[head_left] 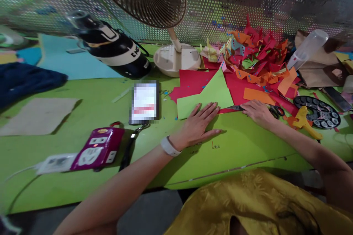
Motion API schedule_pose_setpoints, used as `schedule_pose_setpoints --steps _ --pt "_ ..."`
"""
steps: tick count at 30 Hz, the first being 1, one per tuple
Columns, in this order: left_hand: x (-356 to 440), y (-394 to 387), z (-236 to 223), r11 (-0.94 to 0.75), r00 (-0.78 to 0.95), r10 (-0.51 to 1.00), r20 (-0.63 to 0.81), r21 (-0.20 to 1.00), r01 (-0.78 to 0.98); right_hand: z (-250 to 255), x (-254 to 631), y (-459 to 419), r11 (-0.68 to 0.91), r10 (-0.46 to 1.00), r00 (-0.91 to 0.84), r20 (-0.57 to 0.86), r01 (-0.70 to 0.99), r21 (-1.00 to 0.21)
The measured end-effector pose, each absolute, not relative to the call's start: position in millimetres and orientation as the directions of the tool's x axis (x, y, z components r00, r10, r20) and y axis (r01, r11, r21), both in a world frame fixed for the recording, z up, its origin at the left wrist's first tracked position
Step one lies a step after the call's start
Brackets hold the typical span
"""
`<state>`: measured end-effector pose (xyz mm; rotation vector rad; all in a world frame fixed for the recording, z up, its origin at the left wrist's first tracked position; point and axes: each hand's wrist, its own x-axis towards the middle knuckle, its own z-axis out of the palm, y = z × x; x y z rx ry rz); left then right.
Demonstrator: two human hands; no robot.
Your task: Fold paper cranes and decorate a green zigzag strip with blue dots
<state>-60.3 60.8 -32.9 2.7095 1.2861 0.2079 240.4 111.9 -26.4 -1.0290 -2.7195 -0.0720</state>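
Note:
My left hand (199, 123) lies flat on the lower edge of a light green sheet of paper (216, 93), fingers stretched out and thumb apart. The sheet is folded, with a pointed flap reaching up and away from me. Over at the right, my right hand (257, 113) is closed around the middle of a pair of scissors (234, 108). Their blades point left to the paper's lower right corner, and the dark handles stick out behind the hand. Larger red paper (193, 77) lies under the green sheet.
Behind stand a fan (176, 58) and a black bottle (121, 53). A heap of cut red and orange paper (261, 53) fills the back right. A yellow glue gun (305, 123) and a round black tray (317, 111) lie right; a phone (145, 102) and purple power strip (99, 146) left.

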Motion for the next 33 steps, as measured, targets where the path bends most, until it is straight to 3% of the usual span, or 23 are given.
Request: schedule_pose_setpoints --steps 16,22,33 --pt "-49 65 -25 -0.653 0.649 0.754 0.103 0.227 0.723 -23 239 116 0.736 0.662 -0.709 0.243 0.676 -0.036" --pt "-54 50 -38 -0.531 0.502 0.843 0.193 0.155 0.833 -25 242 116 0.714 0.684 -0.690 0.236 0.699 -0.027" --pt "-56 48 -47 -0.532 0.496 0.844 0.205 0.197 0.824 -29 222 115 0.757 0.634 -0.729 0.259 0.653 -0.014"
